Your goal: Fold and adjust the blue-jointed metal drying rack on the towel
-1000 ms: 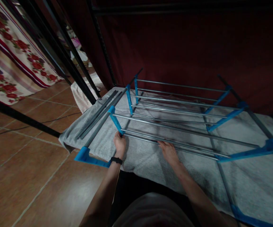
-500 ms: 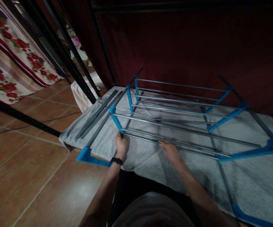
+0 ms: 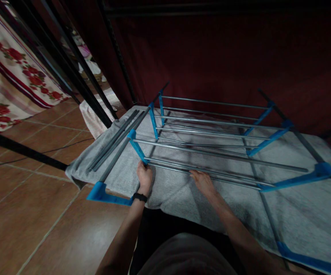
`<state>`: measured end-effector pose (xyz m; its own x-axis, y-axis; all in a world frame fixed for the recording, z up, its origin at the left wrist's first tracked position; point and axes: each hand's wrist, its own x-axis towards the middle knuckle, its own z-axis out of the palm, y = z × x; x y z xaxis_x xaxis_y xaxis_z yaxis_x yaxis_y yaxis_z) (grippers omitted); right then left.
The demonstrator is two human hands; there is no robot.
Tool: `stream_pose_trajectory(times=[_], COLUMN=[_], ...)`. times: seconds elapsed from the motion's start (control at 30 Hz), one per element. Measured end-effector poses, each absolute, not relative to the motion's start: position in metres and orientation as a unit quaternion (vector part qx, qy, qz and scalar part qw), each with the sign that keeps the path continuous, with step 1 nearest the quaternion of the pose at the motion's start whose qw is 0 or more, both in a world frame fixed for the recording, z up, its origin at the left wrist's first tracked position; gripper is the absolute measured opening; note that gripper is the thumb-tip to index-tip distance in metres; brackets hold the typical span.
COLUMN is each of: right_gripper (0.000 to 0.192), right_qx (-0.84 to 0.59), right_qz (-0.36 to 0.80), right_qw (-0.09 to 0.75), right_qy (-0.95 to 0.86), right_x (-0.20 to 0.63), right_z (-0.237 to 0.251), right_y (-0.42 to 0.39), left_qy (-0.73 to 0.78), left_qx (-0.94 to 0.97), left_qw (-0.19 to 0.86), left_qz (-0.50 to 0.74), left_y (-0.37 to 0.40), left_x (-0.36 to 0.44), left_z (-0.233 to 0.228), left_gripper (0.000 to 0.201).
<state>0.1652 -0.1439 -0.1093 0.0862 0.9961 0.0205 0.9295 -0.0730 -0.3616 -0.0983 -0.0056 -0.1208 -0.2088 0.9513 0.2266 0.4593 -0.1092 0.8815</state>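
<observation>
A rack frame of grey metal rods and blue plastic brackets lies across a grey cloth [image 3: 177, 194]. My left hand [image 3: 144, 176], with a black band at the wrist, is closed around the lower end of a blue bracket [image 3: 138, 149], where the rods meet it. Its fingertips are partly hidden. Farther right, my right hand [image 3: 202, 182] has its fingers curled at the lower front metal rod [image 3: 168, 168]. Above that rod, an upper rod [image 3: 211, 152] runs from the same bracket towards the right bracket [image 3: 300, 177]; its right end appears apart from that bracket.
Several loose grey tubes [image 3: 115, 141] lie on the cloth at the left. Black metal posts [image 3: 79, 65] rise beside them. A dark red panel [image 3: 211, 57] stands behind the rack. Below the left edge is a tiled floor [image 3: 39, 214] with a thin cable [image 3: 53, 149].
The view has shifted slightly, so the rack appears a little farther left. Both hands keep about the same places on the bracket and the rod.
</observation>
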Motion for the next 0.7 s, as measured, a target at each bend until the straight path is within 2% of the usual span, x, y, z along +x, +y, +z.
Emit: stream_pose_trajectory(times=[0.17,0.37,0.47,0.57,0.7], right_gripper=[0.037,0.027,0.027,0.042,0.055], right_qx=[-0.721,-0.787,-0.836,-0.859,-0.858], right_qz=[0.067,0.016,-0.039,-0.084,-0.065], right_qw=[0.201,0.428,0.452,0.467,0.478], right_qy=[-0.66,-0.443,-0.31,-0.191,-0.173], right_x=[0.154,0.189,0.227,0.267,0.306], right_z=[-0.106,-0.124,-0.133,-0.137,-0.141], right_y=[-0.156,-0.222,-0.264,-0.289,-0.289], left_qy=[0.595,0.629,0.619,0.623,0.63], left_qx=[0.584,0.581,0.593,0.595,0.591], left_qw=[0.287,0.27,0.26,0.253,0.258], left_qz=[0.472,0.441,0.444,0.44,0.434], left_y=[-0.005,0.005,0.004,0.002,0.004], left_x=[-0.1,-0.102,-0.098,-0.095,-0.096], left_z=[-0.112,-0.107,-0.106,-0.104,-0.102], left_gripper=[0.013,0.012,0.012,0.012,0.016])
